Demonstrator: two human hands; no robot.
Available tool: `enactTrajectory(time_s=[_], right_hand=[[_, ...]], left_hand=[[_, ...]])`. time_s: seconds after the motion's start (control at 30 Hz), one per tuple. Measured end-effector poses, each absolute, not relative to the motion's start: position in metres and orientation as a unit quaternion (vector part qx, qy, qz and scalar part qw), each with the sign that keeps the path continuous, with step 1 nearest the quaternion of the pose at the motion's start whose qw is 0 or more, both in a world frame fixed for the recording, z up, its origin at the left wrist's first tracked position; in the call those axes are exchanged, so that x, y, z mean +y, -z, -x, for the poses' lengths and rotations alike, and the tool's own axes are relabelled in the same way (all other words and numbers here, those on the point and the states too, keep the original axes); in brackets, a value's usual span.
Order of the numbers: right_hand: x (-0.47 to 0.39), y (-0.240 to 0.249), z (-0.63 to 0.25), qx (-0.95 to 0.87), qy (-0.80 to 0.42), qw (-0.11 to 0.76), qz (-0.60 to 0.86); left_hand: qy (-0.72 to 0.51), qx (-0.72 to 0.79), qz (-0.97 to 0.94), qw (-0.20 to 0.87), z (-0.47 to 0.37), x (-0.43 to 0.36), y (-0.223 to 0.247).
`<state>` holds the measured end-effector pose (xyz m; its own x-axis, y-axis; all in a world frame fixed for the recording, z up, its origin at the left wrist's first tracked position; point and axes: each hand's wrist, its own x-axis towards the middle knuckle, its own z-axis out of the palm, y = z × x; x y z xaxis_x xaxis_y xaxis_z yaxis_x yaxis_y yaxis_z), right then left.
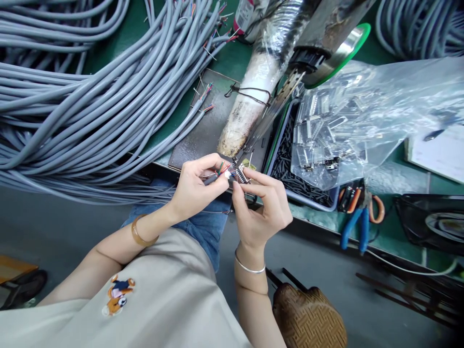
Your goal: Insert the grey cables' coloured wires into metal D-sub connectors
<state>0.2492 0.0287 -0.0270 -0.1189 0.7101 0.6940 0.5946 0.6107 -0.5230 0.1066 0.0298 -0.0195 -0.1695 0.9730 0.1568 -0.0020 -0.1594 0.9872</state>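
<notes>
My left hand (197, 186) pinches the stripped end of a grey cable, from which thin red, green and other coloured wires (222, 169) stick out. Facing it, my right hand (264, 205) grips a small metal multi-pin connector (241, 175) between thumb and fingers. The wires and the connector meet between my fingertips, and the exact contact is too small to make out. Just above them ends the tip of a slanting soldering iron (275, 106). A thick, stained wrapped tube (250, 92) with a wire tied round it slants beside the iron.
Many grey cables (108, 106) cover the left. To the right, a tray (331, 208) holds small black sleeves, with a plastic bag (326, 125) of connectors over it. Blue-handled pliers (357, 227) lie at the bench edge. Behind stands a green-rimmed reel (344, 55); below is a woven-pattern stool (310, 319).
</notes>
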Motion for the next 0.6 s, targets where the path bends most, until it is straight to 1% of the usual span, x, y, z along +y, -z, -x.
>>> enactTrajectory(time_s=[0.17, 0.43, 0.5, 0.6], right_hand=[[0.028, 0.033, -0.252, -0.761, -0.043, 0.491, 0.422], [0.025, 0.036, -0.255, -0.77, -0.027, 0.482, 0.416], [0.024, 0.037, -0.254, -0.758, -0.053, 0.494, 0.422], [0.023, 0.038, -0.254, -0.711, -0.162, 0.517, 0.448]], left_hand=[[-0.564, 0.508, -0.464, 0.457, -0.106, 0.031, 0.022], [-0.555, 0.503, -0.447, 0.49, -0.104, 0.028, 0.024], [-0.563, 0.489, -0.442, 0.498, -0.103, 0.026, 0.023], [-0.578, 0.46, -0.427, 0.521, -0.104, 0.023, 0.024]])
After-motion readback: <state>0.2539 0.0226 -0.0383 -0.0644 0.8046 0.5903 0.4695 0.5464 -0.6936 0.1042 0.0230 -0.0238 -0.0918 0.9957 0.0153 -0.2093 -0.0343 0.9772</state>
